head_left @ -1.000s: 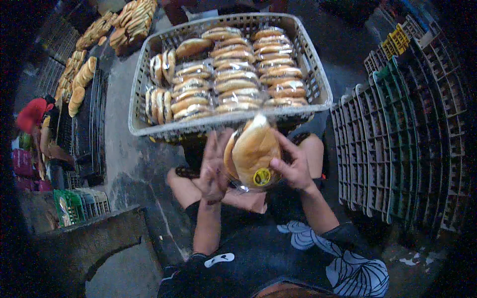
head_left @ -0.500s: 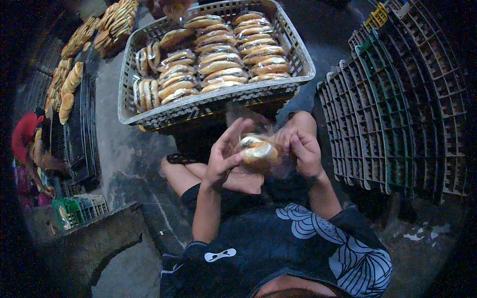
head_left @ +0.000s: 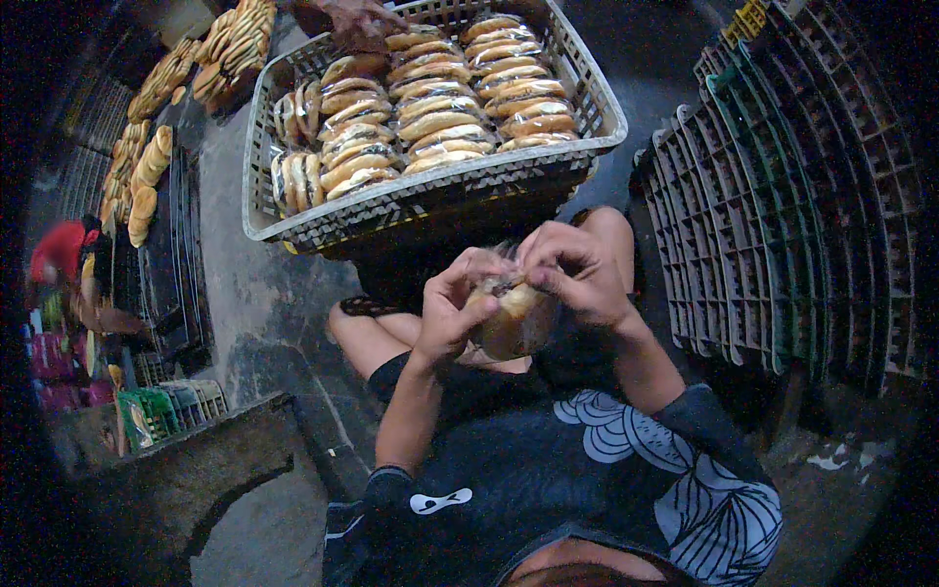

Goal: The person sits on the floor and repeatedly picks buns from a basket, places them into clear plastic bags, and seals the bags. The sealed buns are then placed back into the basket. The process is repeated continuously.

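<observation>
A round golden bun [head_left: 518,318] in a clear plastic bag hangs in front of me, above my lap. My left hand [head_left: 458,303] grips the bag's upper left side, thumb against the bun. The fingers of my right hand [head_left: 579,274] pinch the gathered plastic at the top right. Both hands meet at the bag's mouth, where the fingertips partly hide the plastic. Just beyond them stands a pale plastic crate [head_left: 440,183] holding rows of bagged buns [head_left: 445,125] with dark filling. Another person's hand [head_left: 357,22] reaches over the crate's far left edge, touching or close to the buns.
Stacked grey and green crates [head_left: 724,235] rise at the right. On the left, loose buns [head_left: 147,186] lie in rows near dark racks, with more piled buns [head_left: 235,49] farther back. A person in red [head_left: 64,254] bends there, beside a small green crate [head_left: 147,416] and a low concrete wall [head_left: 215,440].
My hands have come together at the top of the bag, the right one moving left and up. The other person's hand now reaches farther over the crate.
</observation>
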A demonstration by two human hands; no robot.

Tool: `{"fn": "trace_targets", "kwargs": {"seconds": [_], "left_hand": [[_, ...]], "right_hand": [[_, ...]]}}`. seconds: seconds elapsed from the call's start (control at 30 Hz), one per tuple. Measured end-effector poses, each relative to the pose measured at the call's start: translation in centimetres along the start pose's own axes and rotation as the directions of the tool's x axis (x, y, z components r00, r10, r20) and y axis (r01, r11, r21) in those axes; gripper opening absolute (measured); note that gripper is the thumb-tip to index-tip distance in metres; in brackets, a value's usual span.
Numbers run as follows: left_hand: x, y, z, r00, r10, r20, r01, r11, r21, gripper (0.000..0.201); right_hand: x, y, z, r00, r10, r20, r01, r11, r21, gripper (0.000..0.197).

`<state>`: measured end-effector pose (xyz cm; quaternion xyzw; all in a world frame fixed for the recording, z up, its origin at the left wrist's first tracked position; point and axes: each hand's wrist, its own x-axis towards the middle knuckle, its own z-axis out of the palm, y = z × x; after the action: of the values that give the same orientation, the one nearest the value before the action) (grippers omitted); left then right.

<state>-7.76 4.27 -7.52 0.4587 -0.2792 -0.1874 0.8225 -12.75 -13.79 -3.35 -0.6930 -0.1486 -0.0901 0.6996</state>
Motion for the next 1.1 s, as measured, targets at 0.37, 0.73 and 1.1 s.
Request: {"fn": "trace_targets", "kwargs": {"seconds": [0.37,0.73,1.1], "left_hand": [[0.6,0.2,1.7,0.995,0.024,-0.094,0.022,0.886,0.463,0.024],[0.4,0.4,0.8,0.998,0.055,-0.024,-0.012,0.574,0.819,0.024],[2.9,-1.0,1.5,0.831,-0.536,-0.146,0.528,0.68,0.509,0.023]], "right_hand": [[-0.2,0.4,1.1,0.95,0.245,-0.194,-0.236,0.969,0.067,0.01],[0.2,1.6,0.3,0.987,0.155,-0.032,-0.146,0.808,-0.57,0.012],[-4.0,2.0,1.3,0.901,0.414,-0.126,-0.372,0.59,-0.717,0.025]]}}
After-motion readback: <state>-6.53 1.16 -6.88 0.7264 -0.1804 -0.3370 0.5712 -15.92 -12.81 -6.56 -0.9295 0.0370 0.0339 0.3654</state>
